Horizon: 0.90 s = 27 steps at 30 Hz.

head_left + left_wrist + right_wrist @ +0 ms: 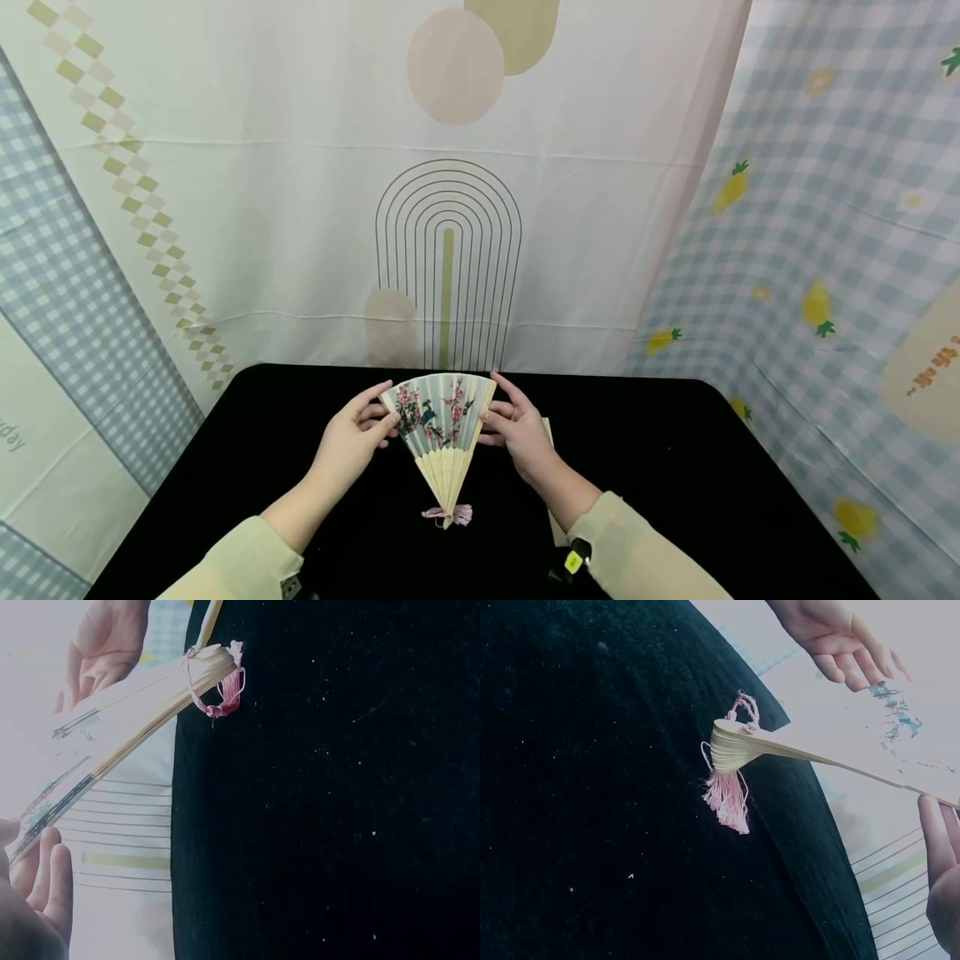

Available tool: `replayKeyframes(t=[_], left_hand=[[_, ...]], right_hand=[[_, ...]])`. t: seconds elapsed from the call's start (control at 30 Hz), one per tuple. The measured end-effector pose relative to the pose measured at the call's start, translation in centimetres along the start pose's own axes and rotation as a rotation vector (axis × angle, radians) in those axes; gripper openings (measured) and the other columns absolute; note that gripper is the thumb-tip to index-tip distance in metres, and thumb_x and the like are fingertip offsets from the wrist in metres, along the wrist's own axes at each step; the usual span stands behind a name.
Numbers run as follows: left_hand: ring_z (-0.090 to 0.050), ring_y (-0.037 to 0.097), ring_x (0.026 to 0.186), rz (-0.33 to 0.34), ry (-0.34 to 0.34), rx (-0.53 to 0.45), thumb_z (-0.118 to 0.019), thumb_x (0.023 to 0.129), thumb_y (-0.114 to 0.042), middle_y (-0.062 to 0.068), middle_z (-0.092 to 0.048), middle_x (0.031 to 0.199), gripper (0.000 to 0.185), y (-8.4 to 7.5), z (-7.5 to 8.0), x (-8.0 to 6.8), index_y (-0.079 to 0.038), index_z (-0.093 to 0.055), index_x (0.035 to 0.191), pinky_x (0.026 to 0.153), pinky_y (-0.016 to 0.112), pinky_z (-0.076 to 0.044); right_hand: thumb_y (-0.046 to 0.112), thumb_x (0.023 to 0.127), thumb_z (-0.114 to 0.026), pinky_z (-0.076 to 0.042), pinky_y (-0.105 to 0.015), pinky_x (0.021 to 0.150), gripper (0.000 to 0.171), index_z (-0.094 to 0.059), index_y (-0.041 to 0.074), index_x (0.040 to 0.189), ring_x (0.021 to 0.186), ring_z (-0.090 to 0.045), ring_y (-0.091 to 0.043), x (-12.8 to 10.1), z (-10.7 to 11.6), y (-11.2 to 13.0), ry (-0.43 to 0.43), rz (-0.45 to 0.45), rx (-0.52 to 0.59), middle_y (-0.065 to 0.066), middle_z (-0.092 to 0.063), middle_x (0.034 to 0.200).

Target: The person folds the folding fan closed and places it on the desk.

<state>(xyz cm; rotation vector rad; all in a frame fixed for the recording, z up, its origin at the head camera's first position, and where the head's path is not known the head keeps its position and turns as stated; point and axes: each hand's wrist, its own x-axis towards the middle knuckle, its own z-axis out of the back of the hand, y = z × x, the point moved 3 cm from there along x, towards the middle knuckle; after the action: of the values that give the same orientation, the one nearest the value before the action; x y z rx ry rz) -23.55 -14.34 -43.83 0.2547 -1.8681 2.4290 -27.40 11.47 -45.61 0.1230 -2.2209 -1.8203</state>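
Over the middle of a black table (660,467), a person holds a half-spread paper fan (442,421) painted with pink blossoms. The left hand (352,437) grasps its edge at nine o'clock, the right hand (517,429) at three o'clock. A pink tassel (450,514) hangs at six o'clock.
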Motion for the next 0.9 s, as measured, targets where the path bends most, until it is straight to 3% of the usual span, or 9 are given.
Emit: replayKeyframes(t=[0.63,0.9], left_hand=[[-0.069,0.024,0.078,-0.016,0.033,-0.004,-0.067,0.095,-0.006,0.013,-0.070,0.098,0.053,0.13,-0.68,0.56,-0.020,-0.052,0.144,0.064,0.027,-0.057],[-0.068,0.024,0.078,-0.018,0.045,0.003,-0.066,0.094,-0.002,0.012,-0.070,0.099,0.057,0.00,-0.88,0.69,-0.020,-0.051,0.146,0.064,0.030,-0.057]], right_hand=[[-0.005,0.095,-0.061,-0.061,-0.040,0.072,0.071,-0.033,0.017,0.156,0.084,-0.072,-0.020,0.08,-0.38,-0.34,0.047,-0.041,0.010,-0.011,-0.071,0.106],[-0.008,0.095,-0.059,-0.061,-0.042,0.073,0.070,-0.037,0.023,0.154,0.087,-0.072,-0.022,0.08,-0.65,-0.33,0.062,-0.051,0.014,-0.011,-0.070,0.108]])
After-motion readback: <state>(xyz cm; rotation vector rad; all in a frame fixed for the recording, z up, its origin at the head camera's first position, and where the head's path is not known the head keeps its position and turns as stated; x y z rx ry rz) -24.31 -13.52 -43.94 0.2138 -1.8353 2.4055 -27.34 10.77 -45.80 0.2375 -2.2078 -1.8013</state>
